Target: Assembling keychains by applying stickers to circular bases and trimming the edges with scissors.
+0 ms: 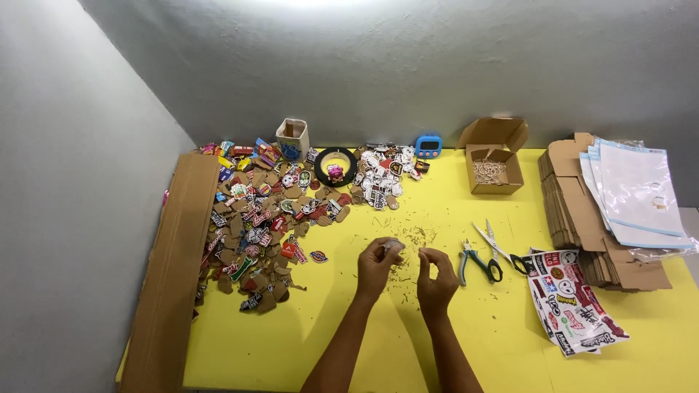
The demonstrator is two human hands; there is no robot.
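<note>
The person is holding both hands just above the middle of the yellow table (328, 349). The left hand (376, 263) is pinching a small round piece (393, 246) between the fingertips; it is too small for me to tell what it is. The right hand (435, 275) is curled beside it, thumb and fingers pressed together, but I cannot tell if something is between them. Small scraps (419, 236) are lying on the table just behind the hands. To the right, green-handled pliers (477, 263) and scissors (499, 247) are lying near each other, next to sticker sheets (575, 302). On the left, a big heap of cut cardboard stickers (262, 218) is spreading beside a long cardboard strip (171, 269). An open small box (496, 164) is standing at the back.
</note>
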